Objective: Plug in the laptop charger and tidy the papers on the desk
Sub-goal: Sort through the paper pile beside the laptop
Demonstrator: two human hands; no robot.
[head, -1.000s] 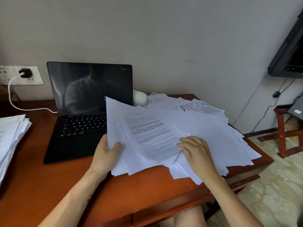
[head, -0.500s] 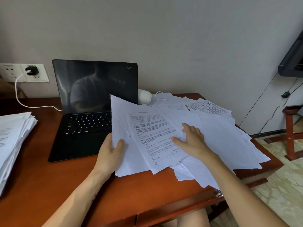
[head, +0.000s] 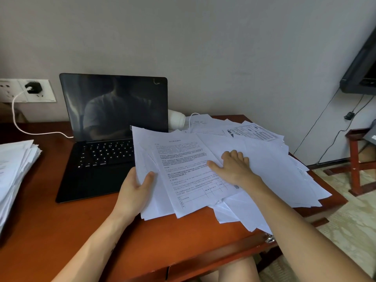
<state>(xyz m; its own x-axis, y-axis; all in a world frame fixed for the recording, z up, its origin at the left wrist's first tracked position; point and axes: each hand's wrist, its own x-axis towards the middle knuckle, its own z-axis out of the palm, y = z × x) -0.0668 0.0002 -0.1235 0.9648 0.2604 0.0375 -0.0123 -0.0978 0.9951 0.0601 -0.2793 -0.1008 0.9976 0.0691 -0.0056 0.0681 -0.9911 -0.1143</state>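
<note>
A loose heap of white papers [head: 270, 165] covers the right half of the wooden desk [head: 61, 231]. My left hand [head: 136, 188] grips the left edge of a bundle of sheets [head: 183, 176], thumb on top. My right hand [head: 234, 165] lies on the heap, fingers curled over a sheet's edge. The black laptop [head: 105, 143] stands open at the back left, screen dark. A black charger plug [head: 32, 87] sits in the wall socket [head: 43, 92], and its white cable [head: 22, 127] runs to the laptop's left side.
A second stack of papers [head: 14, 171] lies at the desk's left edge. A white round object [head: 176, 119] with a thin white cord sits behind the heap. A wall-mounted screen [head: 360, 72] and a red wooden stand [head: 358, 159] are at the right.
My right hand has slid farther up the heap, from the near edge of the printed sheet to its right side. My left hand keeps its grip on the bundle.
</note>
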